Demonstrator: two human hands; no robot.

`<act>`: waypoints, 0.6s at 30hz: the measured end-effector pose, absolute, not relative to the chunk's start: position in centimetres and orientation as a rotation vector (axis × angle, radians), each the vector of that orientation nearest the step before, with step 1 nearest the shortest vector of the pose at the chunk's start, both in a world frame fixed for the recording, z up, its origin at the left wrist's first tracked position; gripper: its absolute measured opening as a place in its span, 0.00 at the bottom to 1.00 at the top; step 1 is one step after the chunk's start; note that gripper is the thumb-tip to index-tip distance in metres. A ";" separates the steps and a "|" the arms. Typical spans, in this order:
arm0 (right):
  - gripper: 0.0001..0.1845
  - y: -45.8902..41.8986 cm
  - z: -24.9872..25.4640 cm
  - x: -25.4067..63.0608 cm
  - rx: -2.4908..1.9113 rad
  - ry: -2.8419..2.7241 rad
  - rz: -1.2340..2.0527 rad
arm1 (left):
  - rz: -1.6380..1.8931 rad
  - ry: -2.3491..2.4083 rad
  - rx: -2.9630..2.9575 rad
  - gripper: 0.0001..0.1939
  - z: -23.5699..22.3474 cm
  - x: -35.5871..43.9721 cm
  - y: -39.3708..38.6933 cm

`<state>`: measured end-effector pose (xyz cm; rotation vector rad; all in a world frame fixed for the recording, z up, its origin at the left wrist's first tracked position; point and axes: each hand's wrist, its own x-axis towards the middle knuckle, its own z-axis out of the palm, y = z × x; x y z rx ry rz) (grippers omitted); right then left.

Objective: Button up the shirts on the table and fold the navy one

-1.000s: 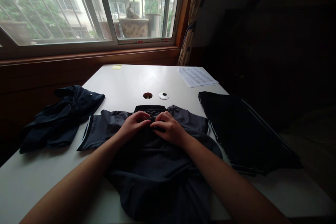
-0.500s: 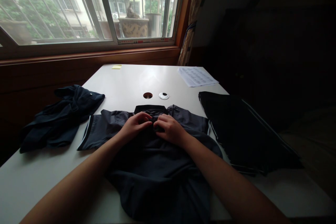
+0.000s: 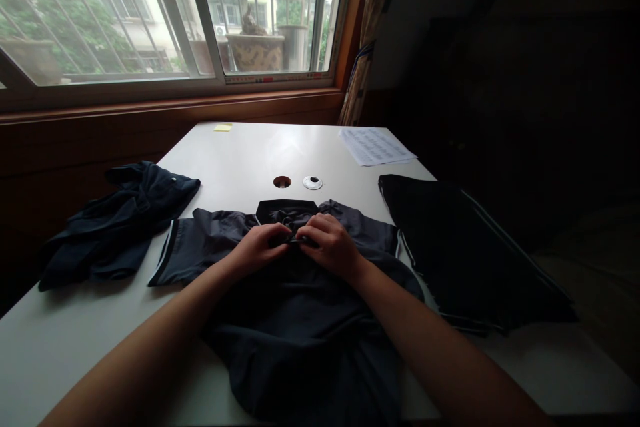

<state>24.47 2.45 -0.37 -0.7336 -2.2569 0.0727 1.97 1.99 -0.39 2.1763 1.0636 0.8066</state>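
Observation:
A dark short-sleeved shirt [image 3: 300, 320] lies spread on the white table, its collar [image 3: 287, 209] toward the window and pale stripes edging its sleeves. Just below the collar, my left hand [image 3: 263, 243] pinches the front of the shirt between thumb and fingers. Close beside it, almost touching, my right hand [image 3: 327, 240] grips the same strip of fabric with its fingers curled. The cloth between the fingertips is bunched up. Any button there is too small and dark to make out.
A crumpled dark garment [image 3: 120, 220] lies on the left of the table [image 3: 240, 160]. To the right is a folded dark garment stack [image 3: 465, 253] with pale edges. Printed sheets [image 3: 375, 147], a yellow note [image 3: 223, 127], a cable hole [image 3: 282, 182] and its round cover [image 3: 313, 183] are farther back.
Both hands have shifted slightly at the shirt's neckline. My left hand sits a little lower, and my right hand has turned and moved slightly right. The other garments are unmoved.

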 end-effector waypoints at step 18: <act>0.10 2.4 -0.1 24.4 -0.646 -2.240 0.089 | 0.883 1.192 2.226 0.12 -0.7 2.1 2.0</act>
